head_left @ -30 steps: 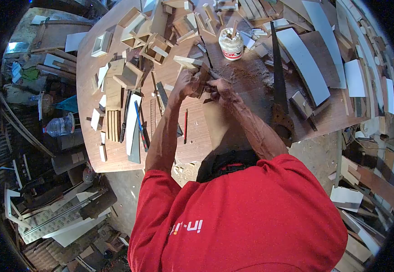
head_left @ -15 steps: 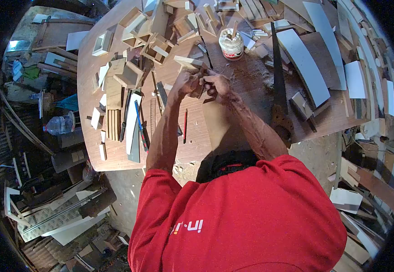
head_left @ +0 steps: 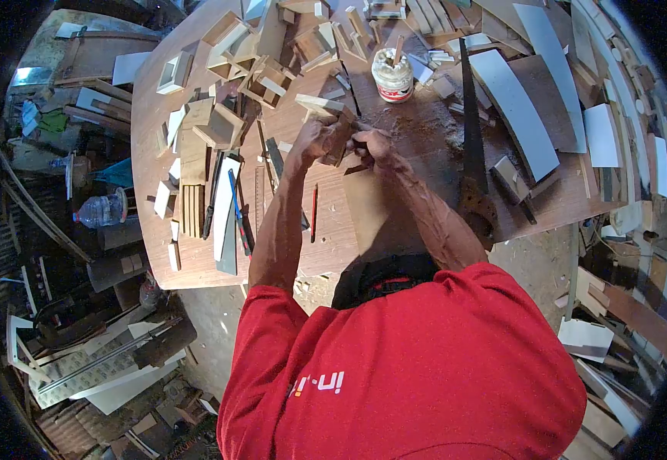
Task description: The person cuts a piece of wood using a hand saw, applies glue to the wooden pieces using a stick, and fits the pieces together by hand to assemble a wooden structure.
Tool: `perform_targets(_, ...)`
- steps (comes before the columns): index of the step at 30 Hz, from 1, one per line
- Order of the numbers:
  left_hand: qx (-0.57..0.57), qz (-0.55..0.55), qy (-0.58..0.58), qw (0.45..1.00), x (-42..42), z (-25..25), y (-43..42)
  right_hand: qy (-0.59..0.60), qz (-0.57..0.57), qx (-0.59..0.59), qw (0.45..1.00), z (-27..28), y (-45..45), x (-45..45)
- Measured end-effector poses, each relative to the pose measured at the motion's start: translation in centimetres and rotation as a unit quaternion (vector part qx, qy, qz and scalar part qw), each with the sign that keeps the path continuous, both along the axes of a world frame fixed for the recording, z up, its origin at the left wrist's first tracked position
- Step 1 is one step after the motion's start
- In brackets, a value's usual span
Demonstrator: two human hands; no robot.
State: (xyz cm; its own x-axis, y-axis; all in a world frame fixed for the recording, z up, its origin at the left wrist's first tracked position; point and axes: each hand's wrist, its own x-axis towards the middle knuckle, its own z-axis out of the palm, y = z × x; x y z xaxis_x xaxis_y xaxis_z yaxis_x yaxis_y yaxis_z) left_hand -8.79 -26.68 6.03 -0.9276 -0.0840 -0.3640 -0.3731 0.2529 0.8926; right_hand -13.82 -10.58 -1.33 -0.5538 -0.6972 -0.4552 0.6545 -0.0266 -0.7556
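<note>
My left hand (head_left: 317, 141) is closed around a small wooden assembly (head_left: 324, 104), whose pale top edge sticks out beyond the fingers. Close beside it, my right hand (head_left: 373, 144) is closed too, with its fingers curled at the right side of that wooden piece. Whatever the right fingers hold is too small or hidden to make out. A tub of white paste (head_left: 392, 76) with a stick in it stands beyond the right hand. Nearer to me, a red pencil (head_left: 314, 213) lies on the wooden table (head_left: 332, 257).
A handsaw (head_left: 471, 146) lies to the right, near a curved white panel (head_left: 513, 115). Small wooden boxes (head_left: 266, 82) crowd the far left. A blue pen-like tool (head_left: 235, 195), wood strips (head_left: 192, 211) and a ruler (head_left: 259, 193) lie left of the arms.
My right hand has shifted slightly right, and its fingers are more curled. The left hand stays nearly in place with the wooden piece.
</note>
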Motion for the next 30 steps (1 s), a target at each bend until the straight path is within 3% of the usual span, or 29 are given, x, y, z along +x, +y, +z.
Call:
perform_targets(4,0.056,0.028,-0.007,0.998,0.1,-0.4,0.1,-0.016,0.01,0.092,0.996,2.4,-0.3,0.1)
perform_targets(6,0.028,0.01,0.007,1.0,-0.1,-0.8,-0.2,-0.083,0.029,-0.068,0.994,1.9,0.0,0.0)
perform_targets(10,0.019,-0.001,0.036,0.999,0.0,-1.2,-0.6,-0.162,-0.017,-0.169,0.972,3.4,0.4,0.3)
perform_targets(12,0.024,-0.005,0.05,0.998,0.1,-1.6,-0.7,-0.258,-0.053,-0.274,0.925,3.5,0.1,-0.1)
perform_targets(15,0.033,-0.013,0.054,0.998,-0.1,-2.6,-1.4,-0.31,-0.062,-0.356,0.879,4.0,0.2,-0.4)
perform_targets(18,0.037,-0.02,0.054,0.998,-0.1,-2.7,-1.3,-0.309,-0.063,-0.361,0.878,5.4,0.9,-0.8)
perform_targets(22,0.013,-0.011,0.055,0.998,0.0,-0.6,-0.3,-0.217,-0.099,-0.234,0.943,4.8,1.8,-0.2)
perform_targets(24,0.001,-0.008,0.036,0.999,0.0,1.3,0.7,-0.116,-0.011,-0.146,0.982,3.8,1.6,0.0)
perform_targets(30,-0.016,-0.034,0.067,0.997,0.0,-1.0,-0.9,-0.105,-0.052,-0.036,0.992,5.7,0.0,1.1)
